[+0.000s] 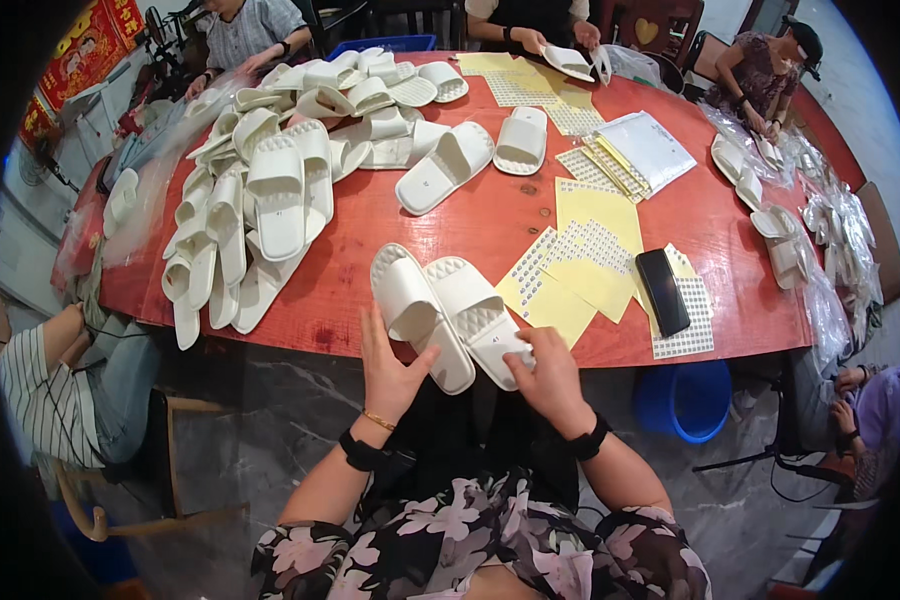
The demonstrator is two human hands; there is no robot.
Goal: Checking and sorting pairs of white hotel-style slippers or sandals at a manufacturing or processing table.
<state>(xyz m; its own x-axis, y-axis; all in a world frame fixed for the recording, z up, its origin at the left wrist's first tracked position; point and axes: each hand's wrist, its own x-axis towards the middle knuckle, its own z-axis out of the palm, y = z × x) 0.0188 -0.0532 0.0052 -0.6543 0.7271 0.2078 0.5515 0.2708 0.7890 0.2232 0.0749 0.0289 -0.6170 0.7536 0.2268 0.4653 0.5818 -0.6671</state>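
Slippers (pixel 448 312), white and ridged, lie paired under both hands (pixel 470 372).

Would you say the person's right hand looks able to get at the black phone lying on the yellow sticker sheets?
Probably yes: the right hand rests on a white slipper at the table edge, and the black phone lies just to its right, uncovered, with only flat yellow sticker sheets between them.

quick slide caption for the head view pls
Left hand and right hand rest on a white foam slipper pair at the round red table's edge.
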